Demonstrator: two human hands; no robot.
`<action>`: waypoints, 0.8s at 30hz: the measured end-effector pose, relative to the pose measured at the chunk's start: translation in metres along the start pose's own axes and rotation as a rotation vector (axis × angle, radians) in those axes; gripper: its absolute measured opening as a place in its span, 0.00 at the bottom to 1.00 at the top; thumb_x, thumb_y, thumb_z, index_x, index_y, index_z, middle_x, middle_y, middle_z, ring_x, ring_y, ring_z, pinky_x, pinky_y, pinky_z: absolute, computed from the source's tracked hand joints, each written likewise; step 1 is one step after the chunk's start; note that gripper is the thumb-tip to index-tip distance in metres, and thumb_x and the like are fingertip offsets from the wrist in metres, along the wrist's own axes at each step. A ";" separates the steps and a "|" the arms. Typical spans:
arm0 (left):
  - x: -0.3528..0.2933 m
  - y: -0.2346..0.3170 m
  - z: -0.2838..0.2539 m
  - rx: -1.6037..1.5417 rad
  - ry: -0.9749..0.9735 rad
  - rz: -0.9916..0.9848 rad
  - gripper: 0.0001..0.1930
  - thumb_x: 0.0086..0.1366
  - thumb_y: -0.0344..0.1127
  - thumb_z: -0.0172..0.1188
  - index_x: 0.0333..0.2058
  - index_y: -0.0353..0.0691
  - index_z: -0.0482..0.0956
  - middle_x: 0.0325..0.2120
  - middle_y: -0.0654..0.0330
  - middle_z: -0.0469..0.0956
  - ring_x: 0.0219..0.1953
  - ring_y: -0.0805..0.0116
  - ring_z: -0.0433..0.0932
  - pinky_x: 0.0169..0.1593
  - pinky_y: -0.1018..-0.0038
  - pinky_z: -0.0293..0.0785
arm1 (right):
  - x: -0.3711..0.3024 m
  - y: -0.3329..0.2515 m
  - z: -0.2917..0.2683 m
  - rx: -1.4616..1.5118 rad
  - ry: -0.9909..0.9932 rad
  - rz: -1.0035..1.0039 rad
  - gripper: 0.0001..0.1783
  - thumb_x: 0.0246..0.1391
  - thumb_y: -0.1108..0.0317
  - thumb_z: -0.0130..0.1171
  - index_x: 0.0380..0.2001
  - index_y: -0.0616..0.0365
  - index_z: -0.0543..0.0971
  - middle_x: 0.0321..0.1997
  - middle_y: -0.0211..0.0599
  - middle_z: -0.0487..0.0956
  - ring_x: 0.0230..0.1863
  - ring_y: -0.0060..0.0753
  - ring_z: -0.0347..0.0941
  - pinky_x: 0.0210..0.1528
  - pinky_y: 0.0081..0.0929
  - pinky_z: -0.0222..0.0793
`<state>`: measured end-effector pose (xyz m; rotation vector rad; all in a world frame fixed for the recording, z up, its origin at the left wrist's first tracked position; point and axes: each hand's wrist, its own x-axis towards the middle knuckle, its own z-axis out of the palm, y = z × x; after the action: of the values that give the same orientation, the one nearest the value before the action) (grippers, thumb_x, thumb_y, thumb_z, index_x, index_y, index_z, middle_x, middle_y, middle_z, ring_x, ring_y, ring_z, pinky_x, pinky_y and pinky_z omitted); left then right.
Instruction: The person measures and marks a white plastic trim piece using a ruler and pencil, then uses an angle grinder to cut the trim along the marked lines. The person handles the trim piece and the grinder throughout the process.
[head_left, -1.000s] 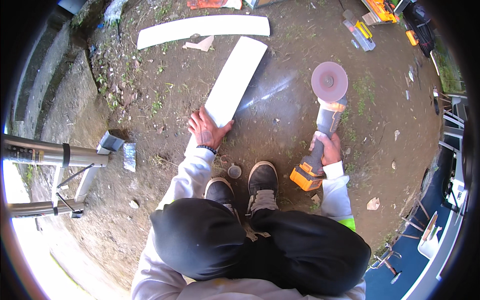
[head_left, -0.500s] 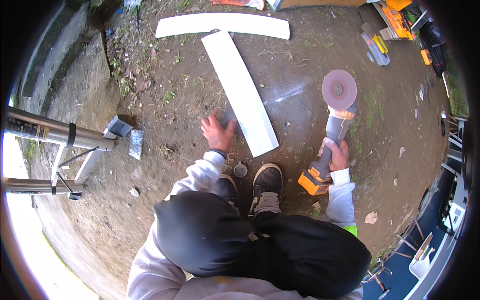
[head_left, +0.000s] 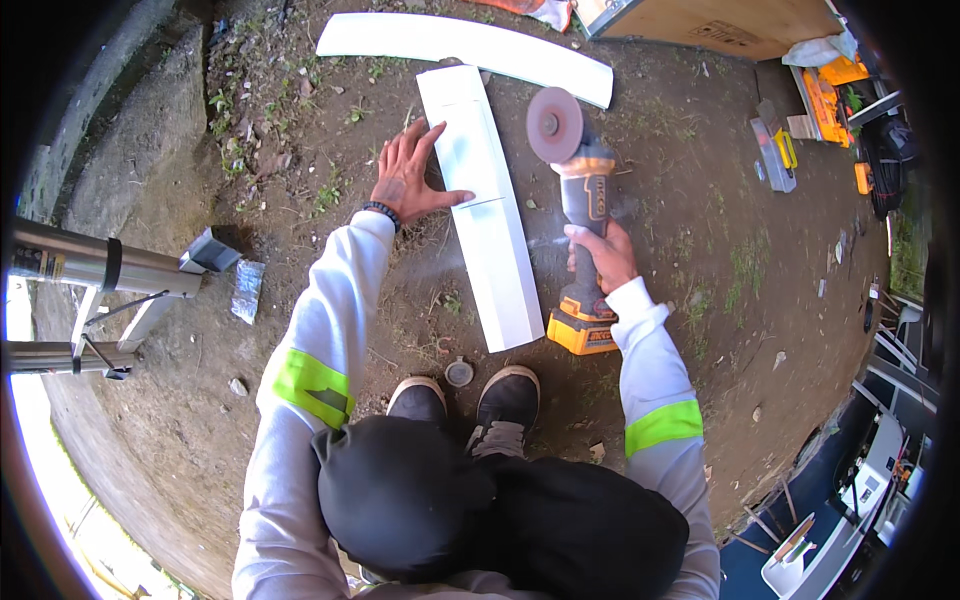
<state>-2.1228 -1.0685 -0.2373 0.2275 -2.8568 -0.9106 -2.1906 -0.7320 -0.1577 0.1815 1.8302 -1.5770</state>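
A white panel strip (head_left: 497, 255) lies on the dirt in front of my shoes, with thin lines across it. My left hand (head_left: 408, 180) has its fingers spread at the strip's left edge, the thumb reaching over its surface; firm contact is hard to judge. My right hand (head_left: 606, 252) is wrapped round the handle of a cordless angle grinder (head_left: 586, 195) with an orange-yellow battery. Its reddish disc (head_left: 553, 124) points away from me, above the ground to the right of the strip. Whether the disc spins cannot be told.
Beyond lies a second, curved white strip (head_left: 470, 42). A metal ladder (head_left: 110, 265) rests at left. A wooden box (head_left: 710, 25) stands at the back right, near orange tools (head_left: 825, 105) and a clear plastic case (head_left: 773, 160). A small round lid (head_left: 459, 374) lies by my shoes.
My left hand has moved forward to the strip's edge, fingers spreading wider. My right hand has carried the grinder forward and left, closer to the strip. The view has shifted too.
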 end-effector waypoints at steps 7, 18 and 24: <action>0.004 -0.006 0.027 0.080 0.061 -0.035 0.48 0.50 0.76 0.61 0.67 0.65 0.65 0.70 0.47 0.54 0.73 0.40 0.49 0.73 0.39 0.35 | 0.043 -0.014 0.024 -0.077 -0.106 0.032 0.21 0.51 0.67 0.71 0.46 0.59 0.74 0.26 0.31 0.77 0.22 0.24 0.74 0.25 0.26 0.74; 0.006 -0.005 0.020 0.091 0.039 -0.001 0.43 0.55 0.75 0.60 0.66 0.63 0.67 0.74 0.57 0.52 0.73 0.40 0.49 0.73 0.38 0.36 | 0.068 -0.027 0.031 -0.152 -0.091 0.046 0.23 0.50 0.66 0.72 0.48 0.59 0.75 0.27 0.33 0.77 0.22 0.26 0.74 0.26 0.27 0.75; 0.006 -0.006 0.019 0.093 0.012 -0.014 0.45 0.55 0.77 0.57 0.67 0.62 0.67 0.74 0.60 0.53 0.74 0.39 0.48 0.73 0.38 0.35 | 0.077 -0.027 0.029 -0.160 -0.092 0.057 0.24 0.49 0.66 0.72 0.48 0.59 0.75 0.28 0.34 0.77 0.22 0.27 0.75 0.26 0.27 0.76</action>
<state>-2.1315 -1.0636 -0.2554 0.2627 -2.8931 -0.7774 -2.2500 -0.7902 -0.1806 0.0856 1.8534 -1.3709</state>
